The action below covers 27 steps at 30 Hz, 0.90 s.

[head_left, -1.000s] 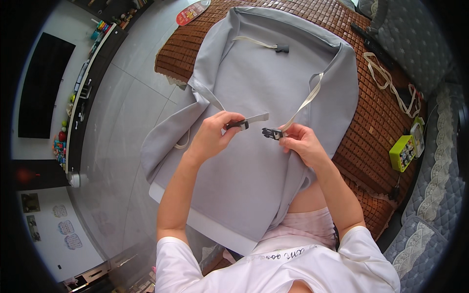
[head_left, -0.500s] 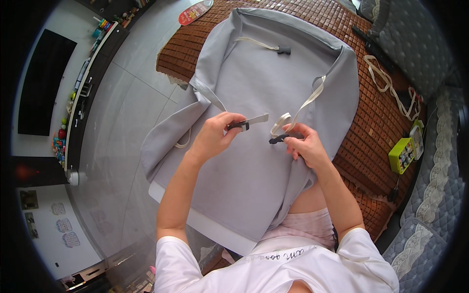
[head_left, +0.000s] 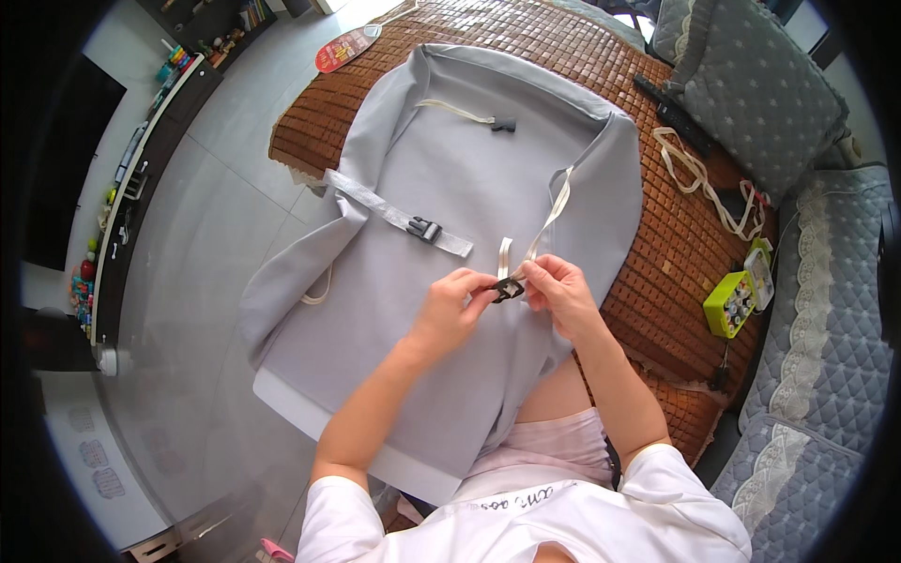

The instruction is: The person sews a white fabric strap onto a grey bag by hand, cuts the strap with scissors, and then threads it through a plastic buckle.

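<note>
My left hand point(head_left: 458, 311) pinches a black buckle point(head_left: 507, 289) low on the light grey fabric cover point(head_left: 394, 375). My right hand point(head_left: 558, 296) grips the cream strap point(head_left: 561, 199) where it threads into that buckle, and a short loop of it sticks up. Higher on the left, a grey strap point(head_left: 375, 205) lies on the fabric with its own black buckle point(head_left: 422, 231), untouched. Near the top of the cover another cream strap has a dark clip point(head_left: 503, 126).
The cover spreads over a brown tile mat point(head_left: 648, 263). On the right are a green box of small items point(head_left: 723, 300), loose cream straps point(head_left: 691, 171), a black remote point(head_left: 671, 113) and grey quilted cushions point(head_left: 751, 94). A cabinet point(head_left: 127, 216) with small objects runs along the left wall.
My left hand has let go of the grey strap's buckle, which now rests on the cover, and has moved down and right to the cream strap's buckle, beside my right hand.
</note>
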Each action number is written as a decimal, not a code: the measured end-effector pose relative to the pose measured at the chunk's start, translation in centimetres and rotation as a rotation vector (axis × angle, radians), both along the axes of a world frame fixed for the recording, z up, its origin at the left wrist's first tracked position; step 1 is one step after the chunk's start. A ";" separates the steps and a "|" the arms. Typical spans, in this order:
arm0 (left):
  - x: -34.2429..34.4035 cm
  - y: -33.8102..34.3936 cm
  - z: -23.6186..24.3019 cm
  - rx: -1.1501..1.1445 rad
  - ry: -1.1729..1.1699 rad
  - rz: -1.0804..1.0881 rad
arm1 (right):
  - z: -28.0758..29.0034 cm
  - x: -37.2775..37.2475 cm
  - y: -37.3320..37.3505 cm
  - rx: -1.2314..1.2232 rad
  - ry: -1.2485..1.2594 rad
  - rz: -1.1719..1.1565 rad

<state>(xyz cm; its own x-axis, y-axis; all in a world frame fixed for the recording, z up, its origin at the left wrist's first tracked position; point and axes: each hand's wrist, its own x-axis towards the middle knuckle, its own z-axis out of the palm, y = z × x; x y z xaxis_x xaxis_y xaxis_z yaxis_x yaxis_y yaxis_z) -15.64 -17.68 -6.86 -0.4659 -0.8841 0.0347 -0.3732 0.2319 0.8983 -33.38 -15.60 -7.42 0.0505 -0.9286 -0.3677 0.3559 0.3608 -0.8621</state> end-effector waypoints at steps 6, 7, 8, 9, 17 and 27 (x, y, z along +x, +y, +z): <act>0.6 -0.3 1.0 0.056 0.090 -0.080 | 0.0 -0.1 0.5 -0.044 -0.036 -0.075; 0.8 -0.3 1.1 0.053 0.094 -0.086 | 0.0 -0.4 0.5 -0.047 -0.032 -0.079; 1.1 -0.4 1.2 0.046 0.071 -0.077 | -0.1 -0.7 0.5 -0.045 -0.010 -0.103; 1.3 -0.4 1.4 0.038 0.048 -0.068 | 0.0 -0.9 0.5 -0.043 0.012 -0.127; 2.9 1.1 5.0 -0.212 -0.097 -0.020 | 2.5 -4.2 -3.1 -0.608 1.211 -0.228; 9.5 2.1 8.2 -0.541 -0.529 0.142 | 4.0 -9.0 -10.2 -0.779 1.488 0.521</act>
<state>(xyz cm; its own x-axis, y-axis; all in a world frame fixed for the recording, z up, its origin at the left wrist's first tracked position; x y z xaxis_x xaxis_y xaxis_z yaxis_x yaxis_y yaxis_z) -6.10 -15.63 1.30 -0.4245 -0.8600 0.2831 -0.7805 0.5061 0.3669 -42.40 -25.84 -3.40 0.4372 -0.8928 0.1086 -0.8312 -0.4472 -0.3303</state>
